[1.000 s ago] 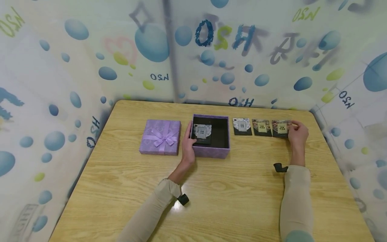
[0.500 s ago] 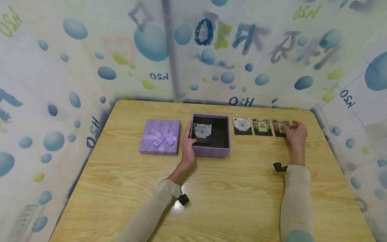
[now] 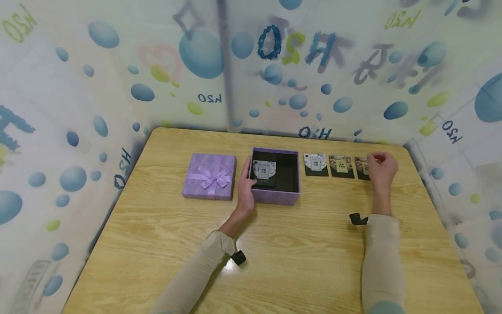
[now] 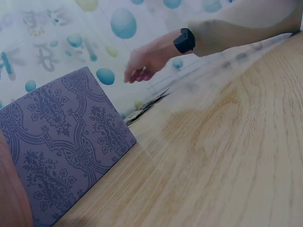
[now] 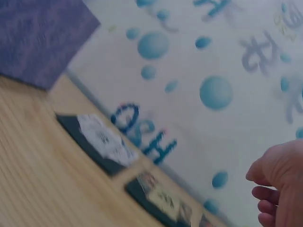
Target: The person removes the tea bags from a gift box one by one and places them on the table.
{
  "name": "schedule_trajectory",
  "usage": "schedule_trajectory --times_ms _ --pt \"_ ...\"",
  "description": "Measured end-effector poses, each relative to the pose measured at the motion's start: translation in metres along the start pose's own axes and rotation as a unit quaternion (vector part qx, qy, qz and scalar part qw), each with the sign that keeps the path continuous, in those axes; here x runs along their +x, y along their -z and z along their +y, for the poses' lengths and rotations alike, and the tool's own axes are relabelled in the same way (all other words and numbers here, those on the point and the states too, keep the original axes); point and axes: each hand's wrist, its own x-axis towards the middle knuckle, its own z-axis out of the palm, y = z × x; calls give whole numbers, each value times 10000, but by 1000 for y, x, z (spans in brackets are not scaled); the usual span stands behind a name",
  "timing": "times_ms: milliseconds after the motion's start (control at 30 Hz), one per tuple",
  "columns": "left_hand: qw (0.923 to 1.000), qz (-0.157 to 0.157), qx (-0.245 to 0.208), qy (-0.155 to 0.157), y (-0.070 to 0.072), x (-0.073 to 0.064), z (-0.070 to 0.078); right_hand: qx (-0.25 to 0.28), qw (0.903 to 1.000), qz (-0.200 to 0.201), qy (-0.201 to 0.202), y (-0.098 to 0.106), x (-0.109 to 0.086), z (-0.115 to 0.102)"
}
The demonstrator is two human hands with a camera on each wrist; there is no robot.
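My left hand [image 3: 245,192] holds the purple gift box [image 3: 276,197] by its left wall, the thumb over the rim by a flat black-and-white sachet [image 3: 264,170] lying inside. To the right of the box, three similar sachets lie in a row: a white-and-black one [image 3: 315,164], a yellow-labelled one [image 3: 341,166] and another yellow-labelled one [image 3: 361,165]. Over the last of these hovers my right hand [image 3: 382,171], hiding its right part. Its fingers [image 5: 267,208] hang loosely curled, with nothing between them, and in the left wrist view the hand is raised above the sachets.
The box's purple lid [image 3: 209,176], tied with a ribbon bow, lies left of the box. Everything rests on a wooden table [image 3: 298,261]. A wall covering [image 3: 274,87] printed with blue drops stands behind the table's back edge and along both sides.
My right hand has let go of the rightmost sachet, risen off it and shifted slightly left. My left hand stays at the box.
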Motion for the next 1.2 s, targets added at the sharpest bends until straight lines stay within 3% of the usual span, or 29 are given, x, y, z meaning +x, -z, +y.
schedule_trajectory --times_ms 200,367,833,1000,1200 --pt "9999 -16 125 -48 3 0 0 392 9977 -76 553 -18 -16 -37" --pt "9997 -30 229 -117 5 0 -1 508 9964 -193 644 -24 -27 -56" --pt "9999 -74 134 -56 4 0 0 672 9925 -543 863 -28 -50 -85" --pt "9996 -88 207 -145 4 -1 1 527 9890 -827 1111 -35 -57 -93" --pt "9995 -111 229 -177 4 -2 2 657 9757 -1504 1452 -42 -68 -102"
